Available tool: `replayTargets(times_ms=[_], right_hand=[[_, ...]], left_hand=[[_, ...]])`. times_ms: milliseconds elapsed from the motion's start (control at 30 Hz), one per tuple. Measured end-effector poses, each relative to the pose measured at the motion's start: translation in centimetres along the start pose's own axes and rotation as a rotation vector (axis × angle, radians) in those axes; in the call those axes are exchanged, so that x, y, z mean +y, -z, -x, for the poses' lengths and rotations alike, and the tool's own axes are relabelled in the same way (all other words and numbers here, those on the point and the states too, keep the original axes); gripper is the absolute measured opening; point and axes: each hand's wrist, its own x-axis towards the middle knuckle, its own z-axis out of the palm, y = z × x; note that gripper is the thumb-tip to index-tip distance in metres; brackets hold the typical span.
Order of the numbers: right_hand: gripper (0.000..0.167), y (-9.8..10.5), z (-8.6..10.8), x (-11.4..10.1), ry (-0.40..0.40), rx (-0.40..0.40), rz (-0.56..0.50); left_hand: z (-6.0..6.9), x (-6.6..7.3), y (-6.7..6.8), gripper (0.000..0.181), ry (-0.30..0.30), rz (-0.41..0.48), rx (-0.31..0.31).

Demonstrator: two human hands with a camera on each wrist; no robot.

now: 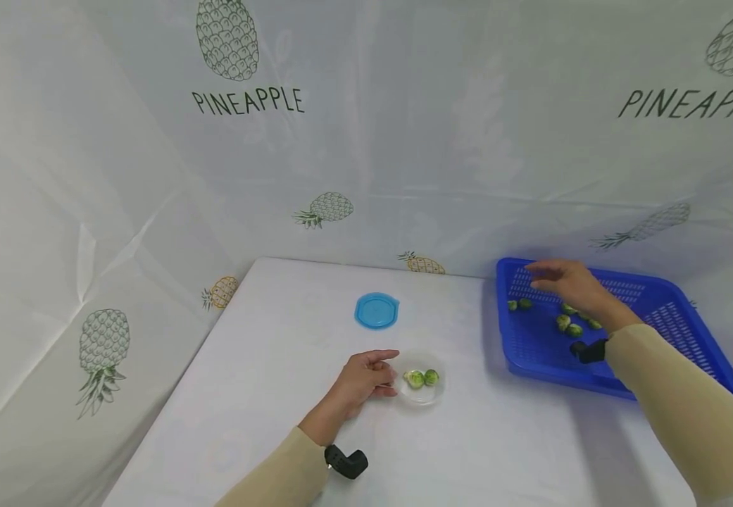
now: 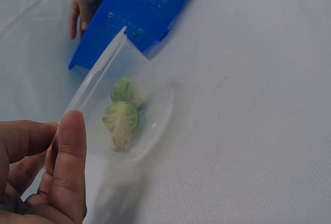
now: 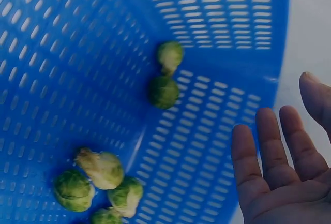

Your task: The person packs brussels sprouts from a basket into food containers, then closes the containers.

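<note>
Head view: the left hand pinches the left edge of the clear bowl with two sprouts in it, a strip of white table runs between it and the blue basket, and the right hand hangs over that basket's left part. Left wrist view's got thumb and fingers nipping the rim, sprouts sitting apart from them. Right wrist view shows straight, slightly spread fingers by the basket's edge, well off the loose sprouts.
</note>
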Motion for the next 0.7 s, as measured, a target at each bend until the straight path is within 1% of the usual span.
replayTargets(times_ms=[167, 333, 500, 700], right_hand=[[0.053, -0.6, -1.0, 1.3, 0.003, -0.022, 0.057], [0.051, -1.3, -1.9, 2.6, 0.006, -0.027, 0.115], [0.050, -1.8, -2.3, 3.8, 0.007, -0.040, 0.149], [0.050, -2.2, -2.6, 4.5, 0.015, -0.090, 0.180]], left_hand=[[-0.1, 0.0, 0.1, 0.050, 0.005, -0.012, 0.000], [-0.1, -0.1, 0.1, 0.050, 0.006, -0.019, 0.001], [-0.1, -0.1, 0.1, 0.050, 0.008, -0.015, 0.006], [-0.2, -0.2, 0.3, 0.049, 0.020, -0.011, 0.010]])
